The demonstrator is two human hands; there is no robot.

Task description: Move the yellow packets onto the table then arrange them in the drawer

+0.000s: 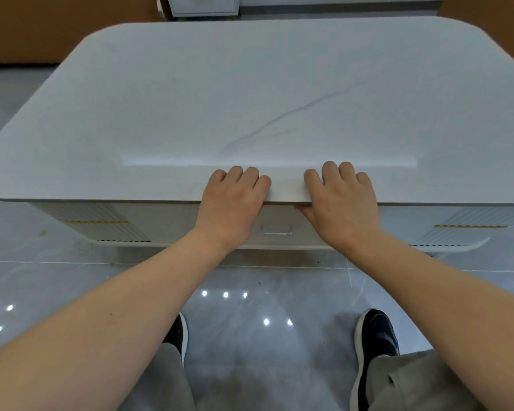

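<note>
No yellow packet shows anywhere in view. A white marble-look table fills the upper half, its top bare. Under its front edge sits a white drawer front with a small recessed handle; the drawer looks closed. My left hand lies over the table's front edge, fingers flat on top, thumb hidden. My right hand holds the same edge a little to the right, fingers on top and thumb tucked beneath it.
Ribbed side panels with yellow strips flank the drawer. Brown furniture and a white cabinet stand behind the table. My shoes stand on glossy grey floor tiles.
</note>
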